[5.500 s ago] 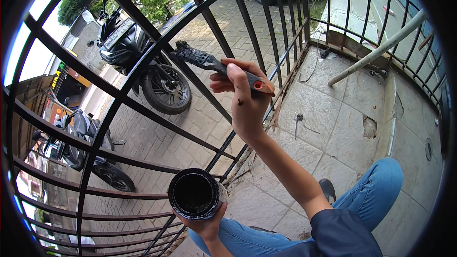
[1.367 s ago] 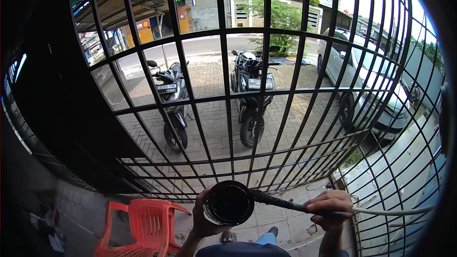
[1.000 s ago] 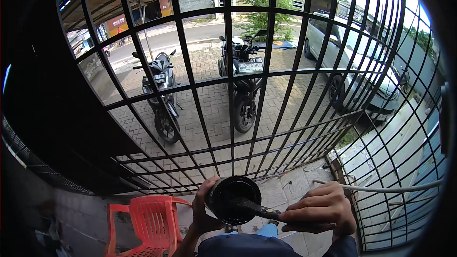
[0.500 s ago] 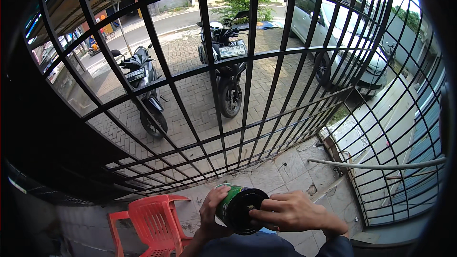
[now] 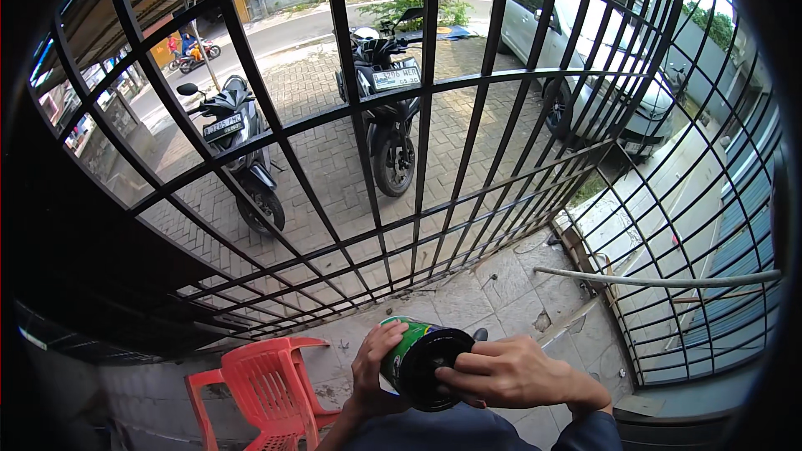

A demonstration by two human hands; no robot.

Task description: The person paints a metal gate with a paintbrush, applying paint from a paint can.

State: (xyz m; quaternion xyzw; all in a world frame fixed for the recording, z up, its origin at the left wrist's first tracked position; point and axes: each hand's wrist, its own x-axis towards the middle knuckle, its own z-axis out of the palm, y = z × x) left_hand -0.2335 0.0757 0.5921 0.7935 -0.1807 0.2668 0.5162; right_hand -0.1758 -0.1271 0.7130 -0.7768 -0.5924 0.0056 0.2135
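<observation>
A green cylindrical can (image 5: 406,332) with a wide black round end (image 5: 430,372) is tilted in front of my body, that end turned up toward me. My left hand (image 5: 372,363) is wrapped round its left side, fingers on the green wall. My right hand (image 5: 510,372) is closed, its bent fingertips at the middle of the black end. Whether the fingertips pinch anything there is hidden. I cannot tell whether the black end is a lid or the can's dark inside.
A red plastic chair (image 5: 267,392) stands on the tiled floor at my left. Black metal bars (image 5: 418,225) stand ahead. A pale pole (image 5: 652,279) sticks out at the right. Beyond the bars are two motorbikes (image 5: 393,150) and a silver car (image 5: 576,50).
My view has shifted slightly, so the bars and motorbikes sit a little further left. The hands and the can stay almost as they were. A motorbike shows more clearly on the far road.
</observation>
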